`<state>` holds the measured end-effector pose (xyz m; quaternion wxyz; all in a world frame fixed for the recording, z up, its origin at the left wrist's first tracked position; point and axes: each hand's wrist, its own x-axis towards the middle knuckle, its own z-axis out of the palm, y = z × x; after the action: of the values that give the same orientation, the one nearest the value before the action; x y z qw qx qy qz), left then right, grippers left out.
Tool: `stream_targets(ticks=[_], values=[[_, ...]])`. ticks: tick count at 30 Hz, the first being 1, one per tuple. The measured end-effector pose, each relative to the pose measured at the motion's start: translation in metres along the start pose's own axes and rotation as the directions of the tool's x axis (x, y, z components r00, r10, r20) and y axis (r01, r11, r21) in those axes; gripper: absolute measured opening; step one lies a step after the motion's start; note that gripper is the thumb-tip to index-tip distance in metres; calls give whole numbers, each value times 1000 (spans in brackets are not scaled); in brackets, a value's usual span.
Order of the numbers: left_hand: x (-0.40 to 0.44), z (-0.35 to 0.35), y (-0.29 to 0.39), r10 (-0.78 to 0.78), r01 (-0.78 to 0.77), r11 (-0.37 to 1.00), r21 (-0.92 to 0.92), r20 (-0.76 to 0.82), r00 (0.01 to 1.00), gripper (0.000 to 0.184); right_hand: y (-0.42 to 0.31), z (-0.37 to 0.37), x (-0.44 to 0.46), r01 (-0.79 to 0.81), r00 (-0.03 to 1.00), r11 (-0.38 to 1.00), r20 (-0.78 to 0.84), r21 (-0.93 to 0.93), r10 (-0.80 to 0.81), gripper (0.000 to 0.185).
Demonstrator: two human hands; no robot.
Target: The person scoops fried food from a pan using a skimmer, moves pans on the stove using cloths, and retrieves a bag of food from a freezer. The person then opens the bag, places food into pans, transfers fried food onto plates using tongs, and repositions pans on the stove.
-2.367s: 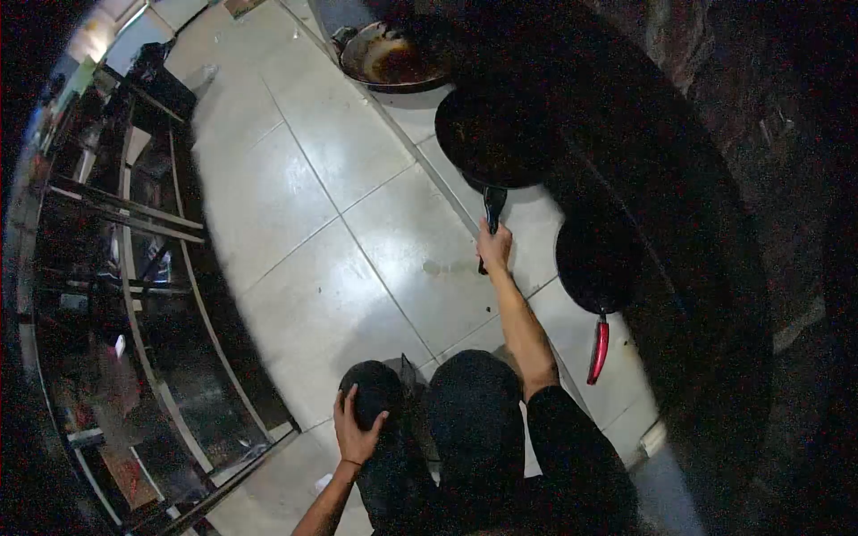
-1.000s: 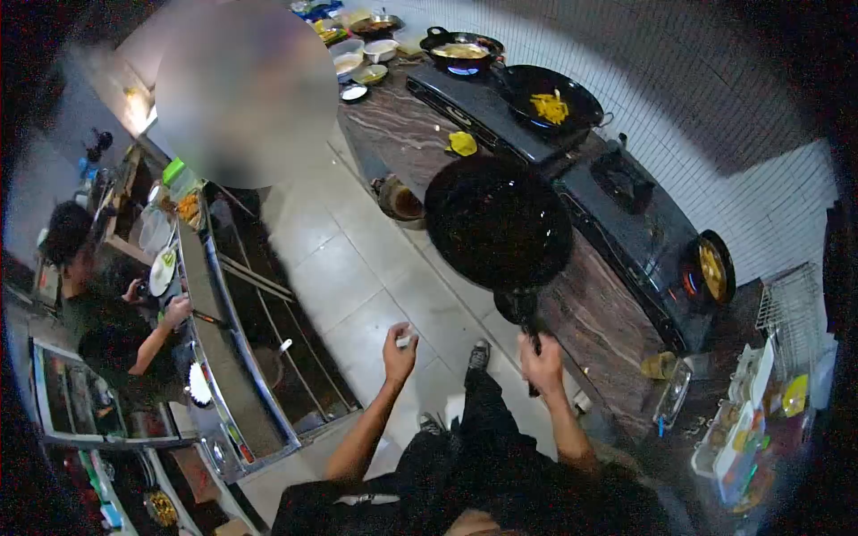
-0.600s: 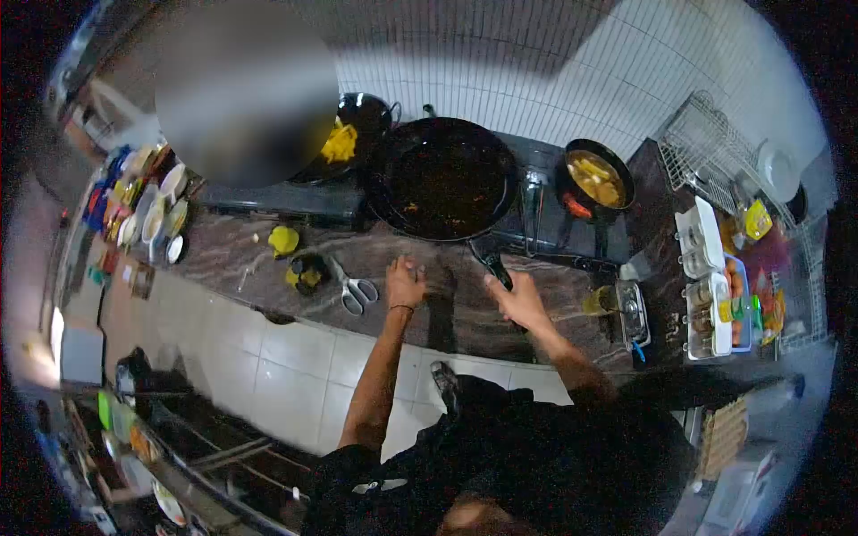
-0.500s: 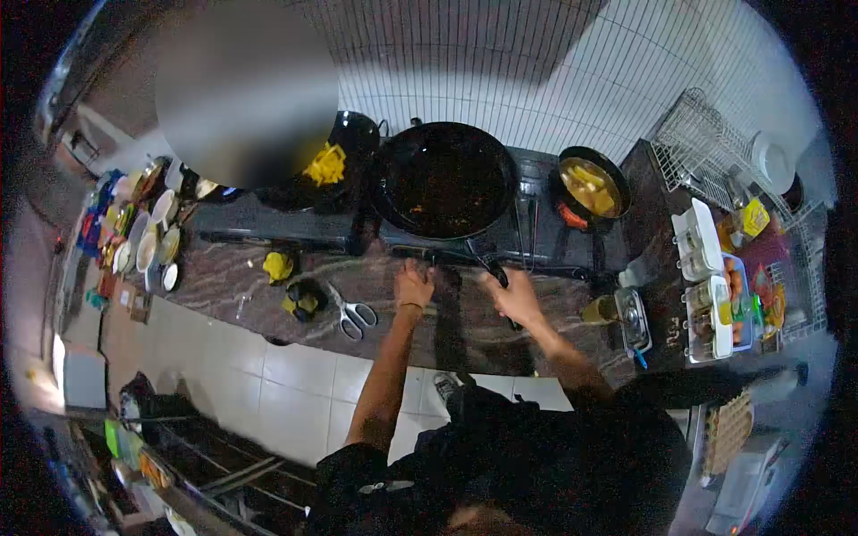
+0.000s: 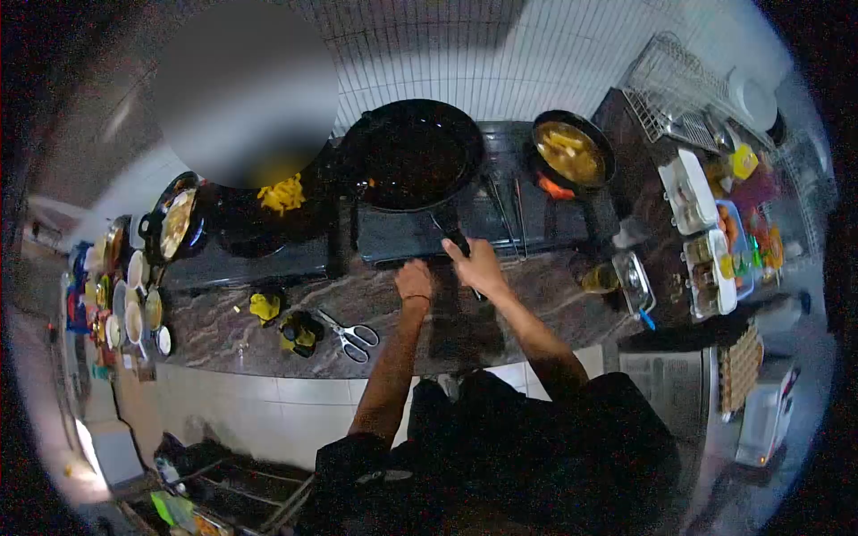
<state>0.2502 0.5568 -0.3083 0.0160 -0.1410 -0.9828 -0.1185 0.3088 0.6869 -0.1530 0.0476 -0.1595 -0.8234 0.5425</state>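
A large black frying pan sits on the stove, dark inside with brownish residue. My right hand is closed around the pan's black handle, whose end sticks out below the fingers. At the stove's front edge, my left hand has its fingers curled, and whatever lies under them is hidden. Scissors with pale handles lie on the counter, left of my left forearm. Beyond the pan's handle, a pair of tongs rests on the stove top.
A smaller pan of yellow pieces in liquid stands over a glowing red burner at right. Yellow pieces fill a dark pan at left. Bowls, an egg carton, a wire rack and spice containers surround the counter.
My right hand has moved forward and left along the pan handle, closer to the pan. My left hand stays at the stove's front edge. The whole view has shifted and turned slightly.
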Motion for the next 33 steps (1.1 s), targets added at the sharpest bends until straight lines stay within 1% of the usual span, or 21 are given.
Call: stream_targets(ticks=[1,2,3,4,8,9,11,12,13,15,17,21,23,24,25,26,27,28,29,31,33], values=[[3,-6,0,15,-15,1000,-26,3,1000,26,2,7,-4,-52,998,998,20,28,51,39],[3,-12,0,-47,54,982,-181,41,998,26,3,11,-6,-98,995,994,30,49,97,38],[8,10,-7,-72,51,945,-323,-53,996,26,6,13,-5,-140,990,988,45,67,137,38],[7,35,-10,-185,158,878,-451,-16,983,26,8,16,-4,-196,980,965,69,173,187,38],[0,-16,8,-494,543,505,-671,291,819,29,-12,13,-12,-235,967,940,157,247,200,36],[-1,-25,10,-536,609,372,-700,373,757,31,5,24,-9,-259,966,926,85,276,245,36],[1,-27,12,-502,621,94,-778,502,704,38,7,19,-11,-204,976,947,128,250,177,42],[1,-24,10,-466,611,-26,-791,550,693,41,14,23,-16,-196,980,911,56,364,189,47],[4,-2,3,-403,586,-89,-805,567,718,41,28,20,-16,-136,990,960,70,244,123,50],[-6,20,-10,-303,560,-184,-807,589,749,40,75,20,-23,169,957,956,-190,-238,-217,45],[-20,24,-12,-219,568,-249,-785,617,756,36,75,-2,-66,168,960,985,-223,-32,-171,39],[-120,37,42,-262,164,-182,-969,209,942,36,104,-69,-196,180,930,974,-345,137,-123,26],[-197,31,88,-147,87,430,-899,26,989,33,152,-92,-279,-3,954,945,-283,326,101,21],[-237,37,109,-21,-19,453,-892,-32,999,31,183,-96,-323,12,960,864,-247,503,130,25],[-270,58,139,176,6,354,-935,72,982,28,209,-115,-364,65,956,770,-260,635,134,29],[-303,80,170,364,74,271,-960,174,915,26,210,-141,-410,-28,917,818,-310,575,249,32],[-335,108,202,409,178,417,-891,359,839,23,206,-160,-451,-129,850,829,-369,545,375,36],[-359,151,227,611,-142,499,-855,231,757,31,228,-176,-488,-117,837,870,-424,479,346,38],[-397,125,275,575,422,450,-787,617,537,36,250,-195,-521,-122,823,906,-469,405,320,41],[-458,125,344,590,640,536,-550,787,182,45,230,-218,-579,-136,578,990,-810,21,97,43],[-518,96,410,774,666,531,-524,619,-130,48,231,-236,-612,-303,508,910,-856,-283,-97,49]])
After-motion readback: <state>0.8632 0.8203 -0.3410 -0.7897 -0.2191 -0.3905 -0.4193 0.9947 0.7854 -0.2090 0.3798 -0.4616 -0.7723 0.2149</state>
